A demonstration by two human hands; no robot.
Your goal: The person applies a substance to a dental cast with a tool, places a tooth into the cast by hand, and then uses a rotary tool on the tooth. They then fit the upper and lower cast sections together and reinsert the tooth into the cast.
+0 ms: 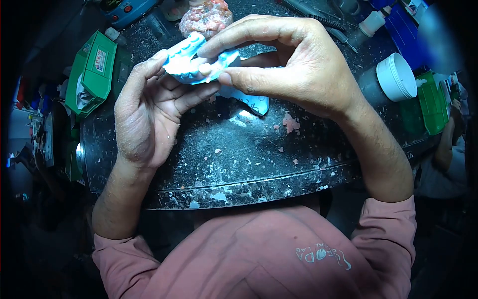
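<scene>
The blue cast [199, 62], a dental model with a row of teeth along its upper edge, is held up over the worktop [234, 149], between both hands. Its long axis runs left to right, tilted slightly down toward the right. The left hand [149, 107] cradles it from below and from the left, palm up, fingers curled under its base. The right hand [289, 67] comes in from the right and above; its thumb and forefinger are pinched on the cast's right half, with the thumb tip on the near face. Both hands are clamped on it, neither nearer than the other. Beyond it lies a bag [205, 17] of pink pieces. A white jar [397, 77] stands to the right, a green box [92, 70] to the left.
</scene>
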